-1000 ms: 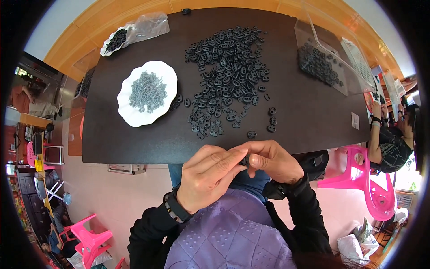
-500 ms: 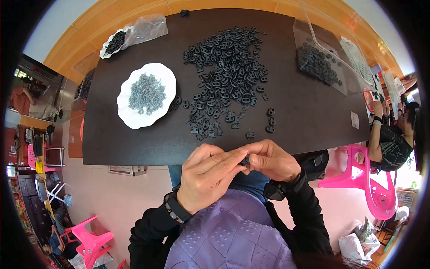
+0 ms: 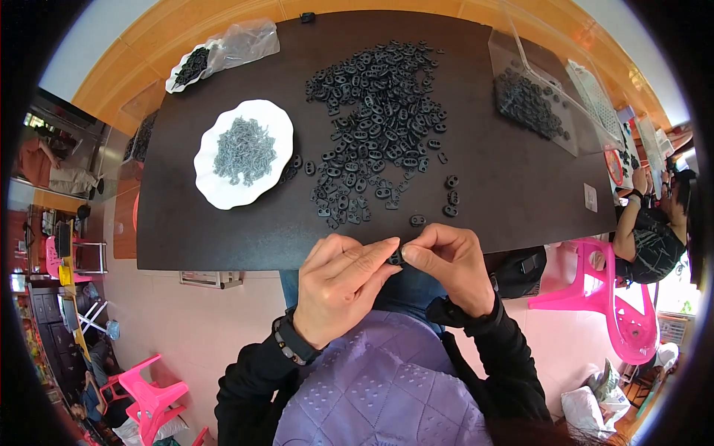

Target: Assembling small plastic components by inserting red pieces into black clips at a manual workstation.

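Note:
A small black cord lock [image 3: 396,257] is pinched between my two hands just past the table's near edge. My left hand [image 3: 336,286] grips it from the left with thumb and fingertips. From the right, my right hand [image 3: 455,269] closes thumb and index finger on the same piece. Fingertips cover much of it. On the table just beyond lies a single black two-hole cord lock [image 3: 417,221], with several more [image 3: 451,197] in a short line to its right. A large pile of black cord lock parts [image 3: 379,111] spreads over the table's middle.
A scalloped white plate [image 3: 216,195] holds small grey metal springs [image 3: 245,151]. Behind it are a smaller white dish [image 3: 174,83] of black parts and a clear plastic bag [image 3: 249,44]. A clear bin [image 3: 532,104] with black pieces stands right. A co-worker [image 3: 654,230] sits beyond a pink chair [image 3: 632,327].
My hands have shifted slightly left and up, still together. The right hand's fingers have turned more upright, and more of the black cord lock shows between the fingertips.

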A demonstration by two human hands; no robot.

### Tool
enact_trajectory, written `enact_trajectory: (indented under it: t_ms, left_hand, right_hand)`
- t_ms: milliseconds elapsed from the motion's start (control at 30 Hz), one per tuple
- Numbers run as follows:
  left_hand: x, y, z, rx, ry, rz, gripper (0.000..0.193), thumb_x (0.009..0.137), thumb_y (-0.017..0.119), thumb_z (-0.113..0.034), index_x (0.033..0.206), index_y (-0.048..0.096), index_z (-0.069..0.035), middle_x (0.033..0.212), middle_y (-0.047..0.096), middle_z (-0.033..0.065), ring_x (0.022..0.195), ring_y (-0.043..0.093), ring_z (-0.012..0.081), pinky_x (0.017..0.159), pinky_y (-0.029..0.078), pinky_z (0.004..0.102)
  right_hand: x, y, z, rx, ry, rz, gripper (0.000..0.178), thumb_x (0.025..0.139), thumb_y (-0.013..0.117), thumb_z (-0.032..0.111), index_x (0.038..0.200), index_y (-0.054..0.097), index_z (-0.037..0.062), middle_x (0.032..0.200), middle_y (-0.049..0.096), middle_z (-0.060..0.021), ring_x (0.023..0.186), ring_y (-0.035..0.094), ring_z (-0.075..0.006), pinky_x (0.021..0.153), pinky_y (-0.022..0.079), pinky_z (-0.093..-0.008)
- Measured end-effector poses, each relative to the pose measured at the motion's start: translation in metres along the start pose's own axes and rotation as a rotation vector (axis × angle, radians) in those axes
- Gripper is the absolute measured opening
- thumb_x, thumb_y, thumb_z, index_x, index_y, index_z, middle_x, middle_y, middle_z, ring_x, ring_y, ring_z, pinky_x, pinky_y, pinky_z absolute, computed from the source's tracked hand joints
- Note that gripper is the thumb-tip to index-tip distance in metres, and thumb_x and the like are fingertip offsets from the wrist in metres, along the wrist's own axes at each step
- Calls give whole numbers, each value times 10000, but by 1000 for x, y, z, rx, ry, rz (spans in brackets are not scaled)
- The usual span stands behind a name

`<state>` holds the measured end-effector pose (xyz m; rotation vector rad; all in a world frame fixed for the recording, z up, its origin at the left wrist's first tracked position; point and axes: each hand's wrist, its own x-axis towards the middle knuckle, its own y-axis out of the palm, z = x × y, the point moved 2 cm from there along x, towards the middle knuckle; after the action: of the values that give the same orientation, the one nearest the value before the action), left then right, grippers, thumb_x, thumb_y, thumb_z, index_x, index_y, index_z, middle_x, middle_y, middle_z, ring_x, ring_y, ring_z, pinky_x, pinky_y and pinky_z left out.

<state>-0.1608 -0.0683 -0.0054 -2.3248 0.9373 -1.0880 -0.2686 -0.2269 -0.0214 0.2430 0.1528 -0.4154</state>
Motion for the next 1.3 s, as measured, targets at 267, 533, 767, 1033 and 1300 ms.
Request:
enact_trajectory:
  t_ms: [267, 533, 767, 1033, 1300]
  left_hand:
    - [-2, 1, 2, -26, -2, 11, 460, 708, 844, -75, 1157, 744, -92, 925, 743, -2, 777, 615, 186, 686, 470, 322]
    - [1, 2, -3, -54, -9, 5, 428, 703, 831, -15, 1122, 769, -77, 830, 741, 42, 746, 632, 195, 686, 508, 301]
    - [1, 2, -4, -46, 6, 17, 425, 696, 831, -13, 1112, 771, -76, 902, 762, 44, 743, 637, 195, 686, 514, 303]
    - [2, 2, -3, -40, 1, 18, 420, 693, 832, -16, 1104, 774, -76, 926, 765, 45, 744, 643, 197, 683, 516, 303]
    - [3, 2, -2, -45, -2, -22, 415, 695, 838, -21, 1101, 774, -76, 889, 760, 40, 737, 638, 199, 674, 512, 304]
  right_hand:
    - [-1, 2, 3, -120, -46, -6, 71, 905, 717, 20, 856, 693, -26, 781, 596, 18, 742, 529, -48, 688, 418, -218]
    - [2, -4, 10, -111, 11, 58, 89, 889, 709, 9, 812, 682, -26, 745, 581, 24, 712, 511, -39, 656, 399, -216]
    - [4, -10, 10, -154, -2, 91, 120, 896, 736, 67, 849, 710, -40, 787, 693, -20, 739, 594, -46, 667, 480, -212]
    - [6, -6, 12, -130, 37, 91, 122, 887, 730, 29, 792, 670, -17, 739, 561, 44, 684, 468, -12, 598, 351, -207]
    - [14, -13, 1, 38, 86, 239, 252, 921, 769, 200, 1038, 692, -10, 906, 691, -7, 796, 606, -57, 712, 495, -217]
